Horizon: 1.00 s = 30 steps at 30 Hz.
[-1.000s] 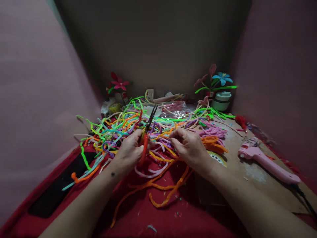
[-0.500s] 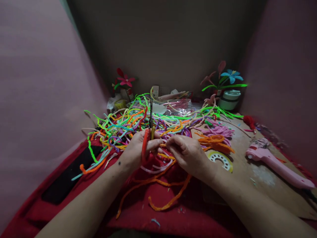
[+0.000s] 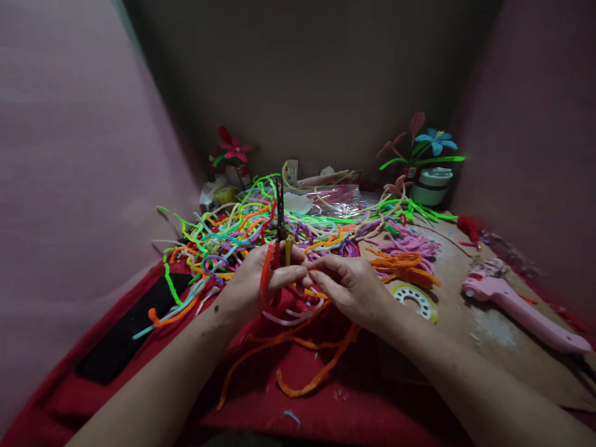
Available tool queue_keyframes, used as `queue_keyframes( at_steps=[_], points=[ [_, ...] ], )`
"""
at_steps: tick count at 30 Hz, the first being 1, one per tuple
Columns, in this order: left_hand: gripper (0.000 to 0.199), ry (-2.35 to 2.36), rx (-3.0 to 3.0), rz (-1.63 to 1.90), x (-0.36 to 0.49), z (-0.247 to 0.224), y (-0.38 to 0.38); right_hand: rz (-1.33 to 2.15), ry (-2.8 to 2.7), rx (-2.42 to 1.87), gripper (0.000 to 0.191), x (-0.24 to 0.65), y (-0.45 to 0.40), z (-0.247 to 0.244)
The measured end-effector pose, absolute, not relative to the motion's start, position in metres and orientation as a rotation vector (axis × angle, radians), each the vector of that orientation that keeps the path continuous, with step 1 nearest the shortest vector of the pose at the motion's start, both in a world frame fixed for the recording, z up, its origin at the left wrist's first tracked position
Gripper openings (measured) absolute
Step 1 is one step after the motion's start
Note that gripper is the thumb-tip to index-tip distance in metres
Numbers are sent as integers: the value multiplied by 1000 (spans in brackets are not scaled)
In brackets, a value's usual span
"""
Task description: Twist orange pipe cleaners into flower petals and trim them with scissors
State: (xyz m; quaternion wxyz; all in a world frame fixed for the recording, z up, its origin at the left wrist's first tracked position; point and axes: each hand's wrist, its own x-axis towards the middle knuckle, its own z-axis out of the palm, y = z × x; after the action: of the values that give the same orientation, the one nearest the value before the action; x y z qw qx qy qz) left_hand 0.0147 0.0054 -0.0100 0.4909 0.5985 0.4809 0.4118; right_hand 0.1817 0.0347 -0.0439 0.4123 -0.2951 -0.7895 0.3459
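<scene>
our left hand (image 3: 254,274) is curled about the scissors (image 3: 280,231), red handles against it, dark blades aimed up and away from us and barely parted. a short yellow piece (image 3: 288,249) stands upright beside the pivot, at the fingers of that same hand. our right hand (image 3: 354,282) has thumb and forefinger drawn into a pinch, meeting the tip of the left thumb; we cannot tell what, if anything, sits between them.

as we judge it, crowding is the main hazard: with scissors and yellow piece sharing one hand, a slackened hold could let the blades swing and nick a finger or the piece itself. the bunched fingertips also block our view, so anything small could slip out and be lost in the heap of fuzzy strands (image 3: 223,239) beyond, or among scraps on the red cloth (image 3: 339,416). orange strands (image 3: 302,393) trail below our hands, and a forearm drawn across could catch them and drag the tangle along. on our right, the pink tool (image 3: 516,310) lies on the brown board (image 3: 447,347); we cannot see whether it is hot, and a careless reach past the tape roll (image 3: 426,304) could brush it.
</scene>
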Motion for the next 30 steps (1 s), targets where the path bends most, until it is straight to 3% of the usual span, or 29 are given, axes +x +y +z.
queue_keyframes(
  at_steps=[4,16,23,30],
  points=[
    [19,1244,1541,997,13,-9,5,1180,-1826,-754,18,181,35,-40],
    [20,1262,1463,1053,16,-9,4,1529,-1480,-775,13,180,38,-34],
    [20,1317,1600,1126,25,-11,0,1305,-1484,-814,11,177,27,-32],
    [20,1258,1472,1117,24,-25,6,1439,-1365,-729,17,177,33,-36]
  ],
)
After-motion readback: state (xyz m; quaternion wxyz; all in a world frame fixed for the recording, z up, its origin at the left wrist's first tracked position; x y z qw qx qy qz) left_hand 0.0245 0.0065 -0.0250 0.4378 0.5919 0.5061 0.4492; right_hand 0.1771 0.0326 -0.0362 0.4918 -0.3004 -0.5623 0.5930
